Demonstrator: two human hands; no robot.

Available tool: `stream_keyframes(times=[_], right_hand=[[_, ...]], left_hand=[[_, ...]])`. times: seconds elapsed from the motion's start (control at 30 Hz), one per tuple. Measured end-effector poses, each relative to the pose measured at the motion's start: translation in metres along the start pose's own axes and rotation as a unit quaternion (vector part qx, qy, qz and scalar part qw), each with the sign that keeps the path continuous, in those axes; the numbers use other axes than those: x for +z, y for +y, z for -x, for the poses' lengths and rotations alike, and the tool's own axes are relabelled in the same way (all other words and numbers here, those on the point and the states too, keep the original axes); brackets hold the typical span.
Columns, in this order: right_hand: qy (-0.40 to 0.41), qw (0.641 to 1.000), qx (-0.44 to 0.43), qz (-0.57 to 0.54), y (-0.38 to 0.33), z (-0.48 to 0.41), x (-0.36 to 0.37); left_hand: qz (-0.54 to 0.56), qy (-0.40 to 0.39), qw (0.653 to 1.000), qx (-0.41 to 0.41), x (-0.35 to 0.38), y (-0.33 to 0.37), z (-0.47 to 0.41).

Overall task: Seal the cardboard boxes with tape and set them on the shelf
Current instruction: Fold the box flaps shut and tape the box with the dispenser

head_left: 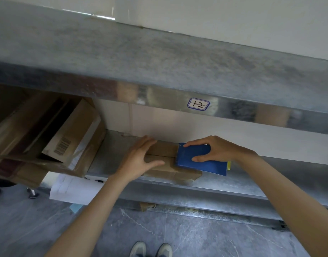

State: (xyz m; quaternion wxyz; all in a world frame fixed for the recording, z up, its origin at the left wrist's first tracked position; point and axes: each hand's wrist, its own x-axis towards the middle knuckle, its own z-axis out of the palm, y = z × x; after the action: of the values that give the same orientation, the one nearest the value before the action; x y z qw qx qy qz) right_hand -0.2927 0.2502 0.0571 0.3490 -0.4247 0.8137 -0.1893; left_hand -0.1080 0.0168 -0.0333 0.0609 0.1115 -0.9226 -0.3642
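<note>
On the shelf (111, 154), right grip (213, 149) clasps dispenser (196, 161); flat left grip (139, 160) presses box (165, 148).

one small box (164, 149), one tape dispenser (204, 166), two hands (139, 160) (218, 148)

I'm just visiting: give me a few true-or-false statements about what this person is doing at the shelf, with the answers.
1. The right hand grips a blue tape dispenser. True.
2. The left hand holds a pen. False: it rests on the box, fingers straight.
3. The box lies on the floor. False: it lies on the metal shelf.
4. The label above reads "1-2". True.
5. The dispenser is at the box's left end. False: it is at the right end.
</note>
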Motion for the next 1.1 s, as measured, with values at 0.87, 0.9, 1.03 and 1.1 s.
stream_keyframes(times=[0.87, 0.9, 1.03, 1.1], right_hand=[[-0.026, 0.996, -0.032, -0.075, 0.039, 0.019, -0.020], [-0.029, 0.996, -0.033, -0.080, 0.042, 0.021, -0.021], [-0.042, 0.995, -0.037, -0.079, 0.053, 0.024, -0.022], [-0.043, 0.995, -0.033, -0.087, 0.062, 0.029, -0.025]], left_hand=[[-0.244, 0.009, 0.966, 0.081, 0.037, -0.004, -0.001], [-0.246, 0.008, 0.966, 0.081, 0.037, -0.002, 0.000], [-0.251, 0.001, 0.965, 0.076, 0.038, 0.001, 0.000], [-0.246, 0.004, 0.967, 0.070, 0.040, 0.001, 0.000]])
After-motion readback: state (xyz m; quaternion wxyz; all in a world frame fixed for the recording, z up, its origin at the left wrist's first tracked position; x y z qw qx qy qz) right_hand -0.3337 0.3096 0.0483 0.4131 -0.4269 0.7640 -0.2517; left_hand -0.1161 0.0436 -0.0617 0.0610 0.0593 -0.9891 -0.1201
